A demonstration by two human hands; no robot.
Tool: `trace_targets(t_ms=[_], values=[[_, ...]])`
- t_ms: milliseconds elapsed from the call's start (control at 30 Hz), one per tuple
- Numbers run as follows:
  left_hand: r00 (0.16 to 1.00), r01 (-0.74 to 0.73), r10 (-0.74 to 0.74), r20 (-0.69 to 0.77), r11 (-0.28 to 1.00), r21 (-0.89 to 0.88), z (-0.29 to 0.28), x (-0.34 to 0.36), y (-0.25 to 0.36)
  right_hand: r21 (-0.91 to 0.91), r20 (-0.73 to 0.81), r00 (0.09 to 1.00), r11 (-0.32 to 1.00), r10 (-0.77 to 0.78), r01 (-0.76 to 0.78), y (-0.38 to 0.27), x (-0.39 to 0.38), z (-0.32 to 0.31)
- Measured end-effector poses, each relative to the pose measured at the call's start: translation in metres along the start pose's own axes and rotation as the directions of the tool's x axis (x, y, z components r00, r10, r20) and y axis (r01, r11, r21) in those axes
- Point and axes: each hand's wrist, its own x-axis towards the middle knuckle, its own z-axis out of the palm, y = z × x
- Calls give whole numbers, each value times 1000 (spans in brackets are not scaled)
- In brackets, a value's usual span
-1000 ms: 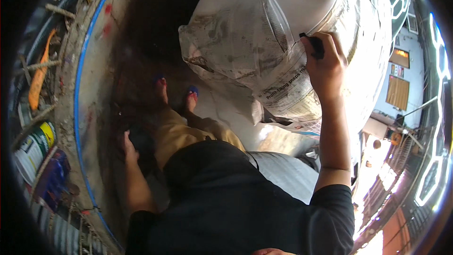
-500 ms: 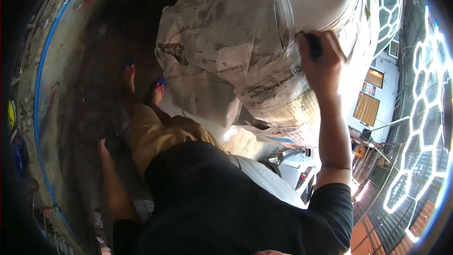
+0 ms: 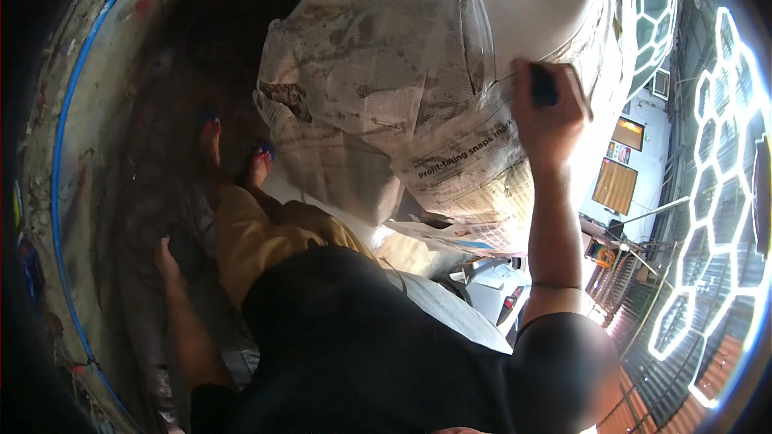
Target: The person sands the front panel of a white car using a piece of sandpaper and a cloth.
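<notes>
While near newspaper (image 3: pixel 354 72), right hand (image 3: pixel 556 122), fingers (image 3: pixel 574 92) tight around black block (image 3: pixel 544 86); left hand (image 3: pixel 166 259), fingers' state unclear.

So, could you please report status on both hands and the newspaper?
Right hand gripping black object, near newspaper. Left hand low, grip unclear. Newspaper partly covers white surface. No obstruction seen.

Below the white panel (image 3: pixel 543 0), one newspaper sheet (image 3: pixel 490 189) carries a readable bold headline (image 3: pixel 465 150) slanting up rightward, while fine print on other newspaper sheets (image 3: pixel 362 56) left of that panel is illegible.
</notes>
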Motion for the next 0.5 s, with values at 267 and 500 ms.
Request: trace_targets(t_ms=[267, 500], values=[[995, -92, 89, 33, 990, 104, 7, -24, 12, -60, -101, 993, 996, -68, 62, 16, 1, -1], [990, -135, 124, 73, 974, 184, -20, -11, -26, -92, 26, 992, 987, -126, 128, 1, -6, -7]])
